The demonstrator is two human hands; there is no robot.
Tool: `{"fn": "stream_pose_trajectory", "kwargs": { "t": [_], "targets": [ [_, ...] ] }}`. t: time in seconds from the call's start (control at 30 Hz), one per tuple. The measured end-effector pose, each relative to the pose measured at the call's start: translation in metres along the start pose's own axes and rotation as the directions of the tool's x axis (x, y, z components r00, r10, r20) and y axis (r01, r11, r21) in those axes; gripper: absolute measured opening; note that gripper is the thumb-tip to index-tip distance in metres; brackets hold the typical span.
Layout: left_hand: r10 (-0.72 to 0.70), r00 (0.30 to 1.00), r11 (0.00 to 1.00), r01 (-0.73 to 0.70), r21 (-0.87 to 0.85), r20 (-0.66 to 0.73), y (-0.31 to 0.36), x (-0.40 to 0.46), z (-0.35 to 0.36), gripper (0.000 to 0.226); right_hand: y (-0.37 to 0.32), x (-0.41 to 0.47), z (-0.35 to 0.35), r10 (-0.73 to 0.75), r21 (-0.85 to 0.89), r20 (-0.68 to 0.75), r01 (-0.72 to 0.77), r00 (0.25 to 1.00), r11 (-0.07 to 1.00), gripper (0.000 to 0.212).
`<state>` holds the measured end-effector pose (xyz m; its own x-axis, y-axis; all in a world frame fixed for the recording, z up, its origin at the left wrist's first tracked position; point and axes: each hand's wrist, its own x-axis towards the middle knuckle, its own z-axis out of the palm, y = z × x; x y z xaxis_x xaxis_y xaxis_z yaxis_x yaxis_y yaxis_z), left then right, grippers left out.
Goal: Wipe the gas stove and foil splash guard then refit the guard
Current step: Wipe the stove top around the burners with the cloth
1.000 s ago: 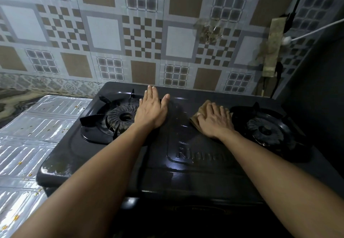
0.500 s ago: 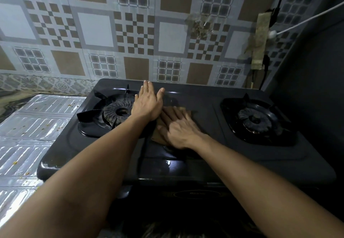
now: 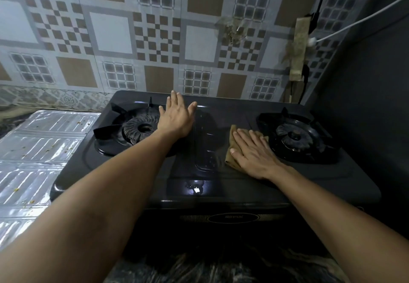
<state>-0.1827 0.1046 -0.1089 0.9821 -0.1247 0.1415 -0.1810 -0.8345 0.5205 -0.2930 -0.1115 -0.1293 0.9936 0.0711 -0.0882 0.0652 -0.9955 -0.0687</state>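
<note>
head view: stove-wiping step in hand. right hand (image 3: 252,153) flat, pressing tan cloth (image 3: 232,147) on glossy black two-burner gas stove (image 3: 243,185), between burners. left hand (image 3: 177,118) open, bracing top, grasping nothing. crinkled silver foil splash guard (image 3: 42,147) flat beside stove, crumb-speckled; likely wiped next.

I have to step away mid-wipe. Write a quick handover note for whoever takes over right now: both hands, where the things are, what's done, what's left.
Left hand: flat and open on the gas stove, by the left burner, bracing; holds nothing.
Right hand: pressed flat on the brown cloth, on the stove top just left of the right burner.
Foil splash guard: off the stove, lying flat on the counter to its left, with food specks on it.
Done: guard removed; stove wiping under way.
Left: finish the stove top, wipe the guard, refit it.
</note>
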Motion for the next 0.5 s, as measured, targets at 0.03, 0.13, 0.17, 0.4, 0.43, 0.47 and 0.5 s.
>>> {"fn": "stream_pose_trajectory", "kwargs": {
  "t": [0.03, 0.13, 0.17, 0.4, 0.43, 0.47, 0.5],
  "targets": [
    [0.011, 1.000, 1.000, -0.011, -0.011, -0.003, 0.001, 0.000, -0.002, 0.072, -0.007, -0.001, 0.000, -0.037, -0.004, 0.002, 0.037, 0.999, 0.999, 0.063],
    [0.059, 0.998, 0.998, -0.059, 0.008, -0.013, 0.000, -0.004, -0.011, 0.072, -0.040, 0.003, 0.003, -0.186, -0.060, -0.022, 0.185, 0.982, 0.981, 0.070],
    [0.080, 0.997, 0.996, -0.080, 0.035, -0.019, -0.003, -0.007, -0.015, 0.072, -0.053, 0.005, 0.005, -0.236, -0.096, -0.037, 0.232, 0.971, 0.968, 0.078],
    [0.041, 0.995, 0.977, -0.023, 0.210, -0.085, -0.043, -0.032, -0.060, 0.071, -0.084, 0.015, 0.004, -0.304, -0.064, -0.014, 0.303, 0.953, 0.951, 0.068],
    [0.014, 0.995, 0.973, 0.008, 0.230, -0.094, -0.051, -0.037, -0.065, 0.072, -0.084, 0.018, 0.001, -0.251, -0.028, 0.004, 0.251, 0.968, 0.967, 0.064],
    [-0.015, 0.995, 0.968, 0.038, 0.247, -0.094, -0.058, -0.043, -0.069, 0.073, -0.083, 0.023, 0.000, -0.191, -0.005, 0.020, 0.191, 0.981, 0.982, 0.062],
    [-0.048, 0.994, 0.963, 0.071, 0.260, -0.095, -0.065, -0.049, -0.072, 0.074, -0.082, 0.030, -0.003, -0.143, 0.003, 0.031, 0.143, 0.989, 0.990, 0.062]
  ]
}}
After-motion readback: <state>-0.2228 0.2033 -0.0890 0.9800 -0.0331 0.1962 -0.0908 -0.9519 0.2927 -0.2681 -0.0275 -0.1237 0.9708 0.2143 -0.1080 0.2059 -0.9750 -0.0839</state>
